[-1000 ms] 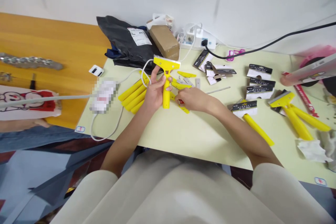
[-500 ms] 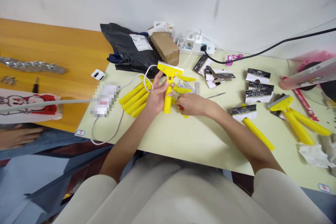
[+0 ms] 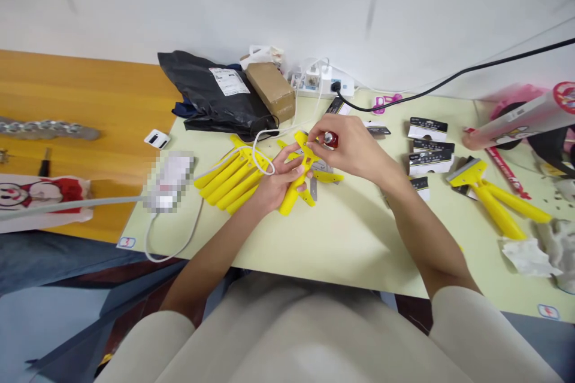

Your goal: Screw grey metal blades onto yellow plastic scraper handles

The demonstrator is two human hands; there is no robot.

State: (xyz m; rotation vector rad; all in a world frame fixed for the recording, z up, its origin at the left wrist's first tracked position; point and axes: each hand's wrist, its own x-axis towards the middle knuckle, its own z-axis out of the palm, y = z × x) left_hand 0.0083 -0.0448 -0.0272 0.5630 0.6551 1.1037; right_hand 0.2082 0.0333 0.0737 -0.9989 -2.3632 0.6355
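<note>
My left hand (image 3: 276, 187) is closed round the handle of a yellow scraper (image 3: 291, 196), whose head tilts up to the right. My right hand (image 3: 353, 146) has its fingertips pinched at the scraper's head. A red screwdriver (image 3: 331, 139) is tucked in the right palm; only its handle end shows, and the shaft is hidden. Beneath and behind the scraper lie loose yellow head pieces (image 3: 327, 177) and grey metal plates (image 3: 313, 190). Several yellow scraper handles (image 3: 224, 182) lie side by side left of my left hand, with a white cable (image 3: 265, 163) across them.
A black parcel bag (image 3: 211, 102), cardboard box (image 3: 272, 93) and power strip (image 3: 309, 81) stand along the wall. Black-and-white card packages (image 3: 429, 155), a yellow scraper (image 3: 489, 191) and crumpled white paper (image 3: 527, 256) lie to the right. A black cable (image 3: 449, 78) crosses above.
My right hand has risen from the loose pieces beside the scraper to its head, with the screwdriver turned in the palm. My left hand has tilted the scraper to the right and lowered it.
</note>
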